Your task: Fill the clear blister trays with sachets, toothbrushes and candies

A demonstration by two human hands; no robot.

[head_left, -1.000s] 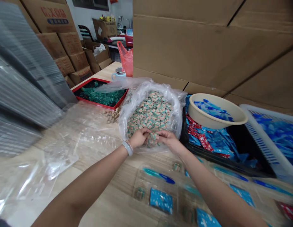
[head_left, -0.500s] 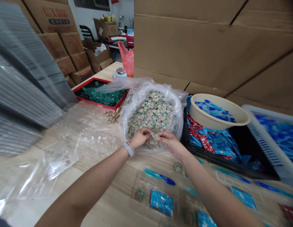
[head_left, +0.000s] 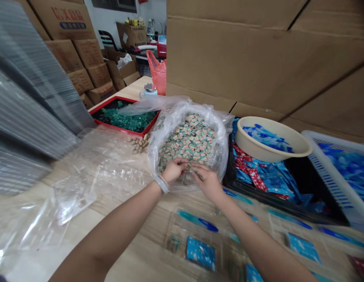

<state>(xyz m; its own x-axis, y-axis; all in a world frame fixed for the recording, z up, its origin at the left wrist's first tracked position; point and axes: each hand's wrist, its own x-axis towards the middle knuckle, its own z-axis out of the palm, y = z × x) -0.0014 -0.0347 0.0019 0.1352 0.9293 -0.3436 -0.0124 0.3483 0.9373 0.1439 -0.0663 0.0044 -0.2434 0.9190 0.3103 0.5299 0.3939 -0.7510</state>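
A clear plastic bag with a rolled-down rim stands on the table, full of small beige and green packets. Both hands are at its near side, over the packets, with fingertips almost meeting. My left hand, with a pale band at the wrist, is closed in a pinch; what lies between its fingers is too small to make out. My right hand reaches in from the right, fingers bent together over the packets, its fingertips partly hidden and their hold unclear.
Left of the bag are a red-rimmed tray, nuts and clear plastic packaging. On the right, a cream basin rests on a black tray beside a white basket. Filled clear packs lie in front.
My right hand has shifted left, closer to my left hand, and its fingers now point down over the packets. The packets held up between both hands before are mostly out of sight.
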